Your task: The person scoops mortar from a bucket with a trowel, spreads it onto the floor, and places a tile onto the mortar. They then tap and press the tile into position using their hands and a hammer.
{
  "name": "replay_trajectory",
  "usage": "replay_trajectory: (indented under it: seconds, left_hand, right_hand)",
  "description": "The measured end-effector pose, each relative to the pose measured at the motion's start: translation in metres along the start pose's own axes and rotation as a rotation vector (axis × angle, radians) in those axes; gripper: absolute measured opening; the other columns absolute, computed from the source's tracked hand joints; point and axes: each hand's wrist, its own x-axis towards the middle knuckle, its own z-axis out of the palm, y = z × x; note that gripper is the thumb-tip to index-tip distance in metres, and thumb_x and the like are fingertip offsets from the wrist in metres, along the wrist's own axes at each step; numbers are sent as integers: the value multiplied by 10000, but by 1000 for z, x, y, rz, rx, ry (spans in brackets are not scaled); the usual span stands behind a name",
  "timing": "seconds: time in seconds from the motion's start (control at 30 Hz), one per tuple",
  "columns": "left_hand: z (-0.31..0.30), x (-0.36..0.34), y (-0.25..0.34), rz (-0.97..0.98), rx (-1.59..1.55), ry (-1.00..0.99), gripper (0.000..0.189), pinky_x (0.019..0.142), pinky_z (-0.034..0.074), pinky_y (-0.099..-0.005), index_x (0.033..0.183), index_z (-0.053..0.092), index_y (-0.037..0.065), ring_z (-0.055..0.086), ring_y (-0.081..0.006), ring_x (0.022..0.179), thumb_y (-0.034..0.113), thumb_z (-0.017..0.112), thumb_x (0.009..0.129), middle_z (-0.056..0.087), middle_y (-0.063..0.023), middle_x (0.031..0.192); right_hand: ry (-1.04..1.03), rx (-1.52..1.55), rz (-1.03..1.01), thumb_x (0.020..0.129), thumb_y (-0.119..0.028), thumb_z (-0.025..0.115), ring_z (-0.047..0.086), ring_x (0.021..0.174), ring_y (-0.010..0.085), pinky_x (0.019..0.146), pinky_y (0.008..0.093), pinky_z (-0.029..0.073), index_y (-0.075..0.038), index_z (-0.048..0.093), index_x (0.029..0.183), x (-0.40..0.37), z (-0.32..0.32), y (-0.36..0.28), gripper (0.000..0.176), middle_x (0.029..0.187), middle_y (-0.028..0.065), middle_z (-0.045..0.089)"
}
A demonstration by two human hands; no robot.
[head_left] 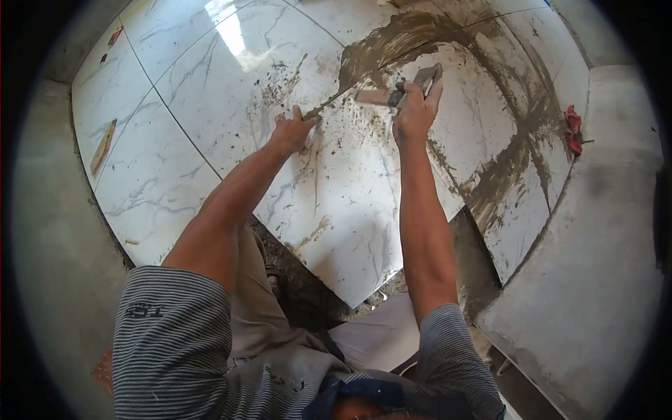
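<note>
We note the right hand closed around a flat tool, fingers wrapped over its middle. The tool is a straight, rectangular bar. Its left end is wood-coloured, its right end greyer, and it lies low over the smeared tile surface at the top centre of the head view.

The left hand rests knuckles-up on the large tile, just left of the tool, with its fingers curled down at a thin dark line that runs toward the tool. We cannot tell whether this hand grips anything.

The tile is glossy white with fine grey marble veining and is square-cut. Its near corner overhangs a gap of rough dark earth. Grit and dark specks are scattered between the two hands.

A broad band of wet grey mortar sweeps in an arc from above the tool down the right-hand tiles. It is matte and streaked against the shiny glaze.

Adjoining tiles to the left are cleaner and are separated by narrow straight joints. A short wooden strip lies on one of them, well apart from the hands. A crumpled red object sits at the right edge of the tiling, against a coarse grey concrete ledge. Both forearms are bare, and the short sleeves are finely striped grey knit.
</note>
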Motion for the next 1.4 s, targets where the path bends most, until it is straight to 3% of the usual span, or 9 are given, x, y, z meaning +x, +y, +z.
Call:
replay_trajectory:
  seconds: [0.43,0.53,0.6,0.9,1.07,1.2,1.27,1.33,1.4]
  left_hand:
    - [10,-8,-2,1,51,-3,883,904,389,-520,1354,352,245,523,-427,1082,241,809,598,256,-349,1358]
    - [0,-3,1,29,61,32,864,899,391,-523,1344,366,240,524,-440,1069,234,806,601,271,-350,1350]
    - [4,2,-6,23,69,38,853,896,392,-524,1338,374,239,526,-445,1060,232,805,601,276,-349,1347]
    - [0,-10,-1,20,-45,-32,752,920,304,-609,1329,402,229,467,-383,1170,135,737,662,330,-347,1322]
    - [-1,0,-6,62,51,-66,926,884,382,-520,1376,315,255,518,-374,1091,257,803,590,333,-294,1335]
    - [5,2,-67,264,-324,-165,945,892,372,-527,1392,288,253,502,-373,1105,268,798,596,383,-213,1338]
    - [-2,-29,-87,115,-268,-119,971,922,366,-519,1407,265,252,452,-373,1165,277,800,596,390,-152,1362]
    - [6,-54,-93,9,-172,-98,985,977,326,-556,1415,245,258,327,-370,1278,279,799,601,288,-118,1440]
    - [18,-62,-95,27,-109,-32,981,1020,248,-608,1415,238,267,160,-345,1359,269,798,610,166,-67,1494]
  right_hand:
    - [-17,24,134,820,-87,487,451,1108,211,924,290,373,-31,226,1407,-36,3,-24,645,1324,174,393]
    - [-34,-257,-112,816,-10,483,556,822,172,743,308,464,-83,186,1417,-19,7,-12,675,1042,138,542]
    - [-24,-252,3,827,-96,489,434,1141,229,955,329,349,-12,211,1405,-32,5,-28,647,1330,186,386]
    - [-47,-267,-29,826,-110,485,412,1187,249,982,297,326,-9,246,1393,-44,3,-25,624,1359,184,367]
    - [-84,-360,22,830,-181,513,387,1216,280,1016,321,287,13,244,1386,-44,9,-20,648,1373,210,351]
    - [-89,-740,-232,850,-177,460,423,1153,327,992,357,316,53,543,1126,-40,-19,3,369,1324,269,364]
    - [-199,-1276,-647,846,-129,449,492,1075,339,933,365,378,-15,454,1250,-31,-60,25,420,1282,242,405]
    - [-38,-326,-27,836,-92,448,562,942,290,854,349,428,-72,265,1373,-51,-20,-9,568,1191,200,467]
    - [-53,-124,69,843,-51,456,525,940,215,822,309,433,-7,179,1398,-55,-4,-18,622,1215,181,422]
